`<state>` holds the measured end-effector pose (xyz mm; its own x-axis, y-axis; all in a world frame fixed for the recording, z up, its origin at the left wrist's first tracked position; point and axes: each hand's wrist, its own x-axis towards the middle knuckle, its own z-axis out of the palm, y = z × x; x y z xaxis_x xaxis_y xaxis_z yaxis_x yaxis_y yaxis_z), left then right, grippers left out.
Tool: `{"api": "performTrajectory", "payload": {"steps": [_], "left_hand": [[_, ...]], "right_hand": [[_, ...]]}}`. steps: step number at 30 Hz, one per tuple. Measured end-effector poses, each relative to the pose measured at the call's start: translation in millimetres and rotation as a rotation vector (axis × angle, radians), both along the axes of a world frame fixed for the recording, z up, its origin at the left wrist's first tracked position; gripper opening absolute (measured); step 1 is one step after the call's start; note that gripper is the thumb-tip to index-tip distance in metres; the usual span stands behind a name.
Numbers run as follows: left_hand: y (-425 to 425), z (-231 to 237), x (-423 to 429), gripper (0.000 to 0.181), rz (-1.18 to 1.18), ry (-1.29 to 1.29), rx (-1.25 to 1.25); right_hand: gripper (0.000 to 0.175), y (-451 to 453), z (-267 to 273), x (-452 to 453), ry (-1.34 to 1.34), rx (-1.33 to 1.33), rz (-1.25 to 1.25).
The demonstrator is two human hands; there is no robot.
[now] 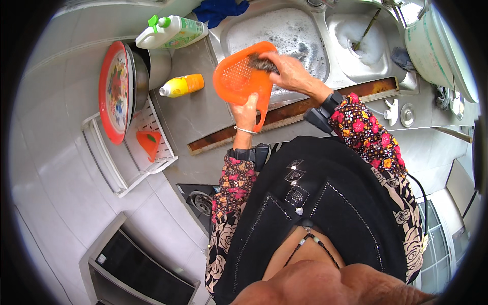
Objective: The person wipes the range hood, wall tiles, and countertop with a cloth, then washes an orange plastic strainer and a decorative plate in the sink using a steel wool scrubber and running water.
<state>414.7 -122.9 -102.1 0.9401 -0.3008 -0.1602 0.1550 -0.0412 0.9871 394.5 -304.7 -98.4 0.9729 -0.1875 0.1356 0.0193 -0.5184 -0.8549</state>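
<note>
My left hand grips an orange plastic strainer near its looped handle, tilted above the front left of the large sink basin. In my right hand is a dark, wiry scouring pad, which lies against the strainer's perforated part; the pad and fingertips are slightly blurred. White suds and dark bits cover the water in the large basin. A yellow-orange bottle lies on the counter left of the strainer.
A green-capped detergent bottle, blue cloth and upright floral tray are at the left. The smaller basin holds suds and a stick. Large bowls stand right. A rusty metal strip runs along the sink's front.
</note>
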Motion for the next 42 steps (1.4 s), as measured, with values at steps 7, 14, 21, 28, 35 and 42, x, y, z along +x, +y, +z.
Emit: {"api": "performTrajectory", "payload": {"steps": [7,14,21,28,35,42], "left_hand": [[-8.1,-2.1,-0.6,0.054,0.01,0.029,-0.099],[-4.4,-7.8,7.2,0.046,-0.123,0.25,-0.281],[1.4,-20.2,31.3,0.044,-0.177,-0.074,0.041],[-3.6,-10.7,53.8,0.047,0.051,0.254,-0.258],[-34.8,-14.1,51.2,0.044,0.059,0.42,-0.331],[-83.7,-21.2,57.6,0.045,-0.084,0.426,-0.311]], "right_hand": [[0.041,6.4,-7.6,-7.1,0.09,0.084,0.343],[0.041,-5.2,10.0,16.4,-0.065,0.256,0.044],[0.04,-4.2,-2.2,3.9,0.118,0.079,0.273],[0.045,-93.2,-34.3,-45.6,0.255,0.038,-0.214],[0.051,-85.7,-61.8,-42.0,0.414,-0.159,0.123],[0.021,-168.5,-12.6,-6.1,0.024,-0.025,-0.717]]}}
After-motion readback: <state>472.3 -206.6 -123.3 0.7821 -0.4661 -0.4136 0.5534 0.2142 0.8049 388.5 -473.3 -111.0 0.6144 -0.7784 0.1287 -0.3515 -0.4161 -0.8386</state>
